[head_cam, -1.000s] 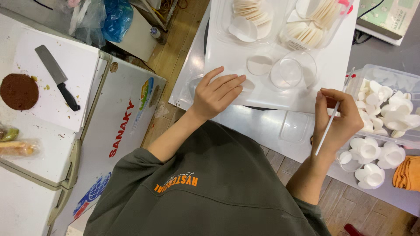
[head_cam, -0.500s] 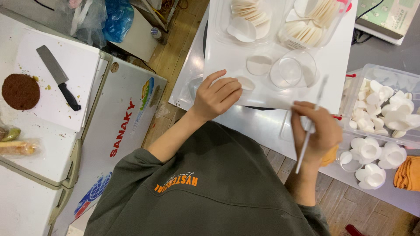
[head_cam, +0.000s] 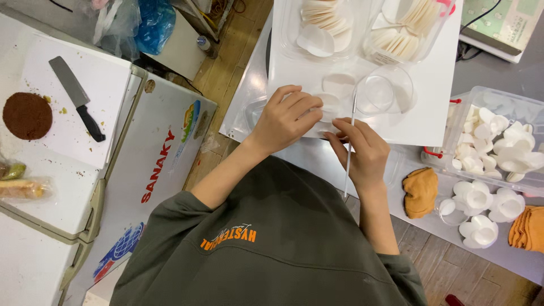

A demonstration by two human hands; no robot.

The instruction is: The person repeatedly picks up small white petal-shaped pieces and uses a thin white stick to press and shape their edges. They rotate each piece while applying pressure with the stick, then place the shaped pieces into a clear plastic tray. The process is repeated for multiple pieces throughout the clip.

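Two clear tubs (head_cam: 317, 22) hold stacked white discs (head_cam: 326, 20).

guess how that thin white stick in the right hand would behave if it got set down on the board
The thin white stick looks long, slender and probably light, so the right hand needs little force. If round, it may roll on the smooth white board. That thin, it might flex or snap.

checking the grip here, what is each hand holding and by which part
The right hand pinches a thin white stick tool around its middle, both ends free. The left hand presses a small round white petal piece on the white board, fingers on top.
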